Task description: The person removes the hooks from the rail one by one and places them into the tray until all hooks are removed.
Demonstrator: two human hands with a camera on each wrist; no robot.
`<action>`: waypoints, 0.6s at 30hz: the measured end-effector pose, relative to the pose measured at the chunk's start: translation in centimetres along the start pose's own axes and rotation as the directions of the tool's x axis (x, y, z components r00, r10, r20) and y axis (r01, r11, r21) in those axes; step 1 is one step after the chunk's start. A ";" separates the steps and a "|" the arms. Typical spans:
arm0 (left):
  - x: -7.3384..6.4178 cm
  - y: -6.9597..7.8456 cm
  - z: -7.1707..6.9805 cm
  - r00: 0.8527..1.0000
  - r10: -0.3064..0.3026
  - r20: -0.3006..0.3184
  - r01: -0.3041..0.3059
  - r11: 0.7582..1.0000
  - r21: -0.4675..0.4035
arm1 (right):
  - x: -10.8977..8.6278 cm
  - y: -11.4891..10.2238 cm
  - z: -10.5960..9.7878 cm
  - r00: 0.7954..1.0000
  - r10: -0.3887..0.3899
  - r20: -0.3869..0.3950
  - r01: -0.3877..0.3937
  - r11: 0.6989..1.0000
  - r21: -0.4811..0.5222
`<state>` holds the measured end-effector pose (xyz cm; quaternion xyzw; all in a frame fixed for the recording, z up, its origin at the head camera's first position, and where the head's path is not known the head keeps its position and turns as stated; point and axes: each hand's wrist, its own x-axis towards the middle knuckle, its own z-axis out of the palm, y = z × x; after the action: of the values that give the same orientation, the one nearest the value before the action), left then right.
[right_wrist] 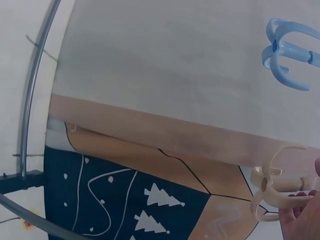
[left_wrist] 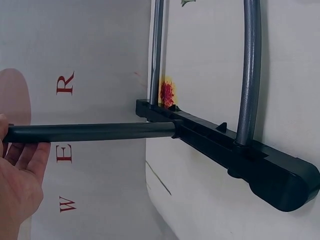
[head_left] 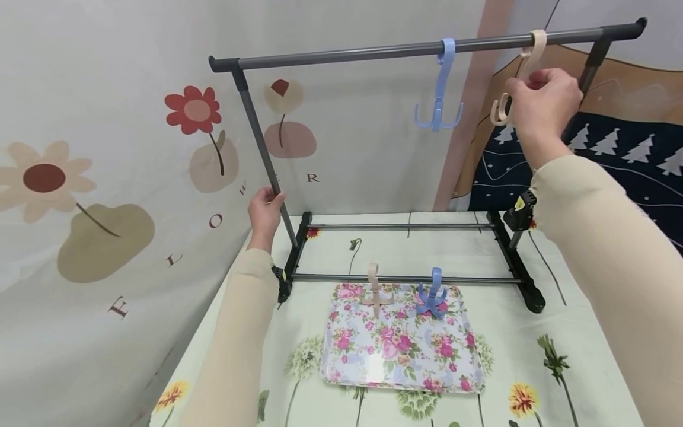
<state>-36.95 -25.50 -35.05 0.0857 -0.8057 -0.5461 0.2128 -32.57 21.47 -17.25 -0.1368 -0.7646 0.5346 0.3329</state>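
Observation:
A beige multi-prong hook [head_left: 532,56] hangs over the top bar [head_left: 368,53] of a grey rack, near its right end. My right hand [head_left: 549,104] pinches the hook's shank; its curved prongs [right_wrist: 267,187] show beside the fingers in the right wrist view. To the left of it a blue hook [head_left: 441,86] hangs from the same bar. My left hand [head_left: 265,214] grips the rack's left upright [head_left: 258,133] partway up. In the left wrist view that upright runs into the black base foot [left_wrist: 280,175].
On the table [head_left: 592,367], in front of the rack, lies a floral tray [head_left: 363,362]. A second beige hook [head_left: 375,293] and a second blue hook [head_left: 433,296] rest on its back part. Two lower rods [head_left: 453,279] join the base feet. A printed curtain [head_left: 133,71] hangs behind.

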 end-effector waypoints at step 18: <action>-0.5 0.4 0.5 1.000 0.004 0.017 -0.004 1.000 0.026 | 0.2 0.6 0.2 0.999 0.012 -0.052 -0.010 0.999 0.030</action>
<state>-36.74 -24.73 -35.00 0.0823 -0.8148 -0.5357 0.2059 -32.94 21.71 -17.73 -0.1501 -0.7469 0.5440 0.3517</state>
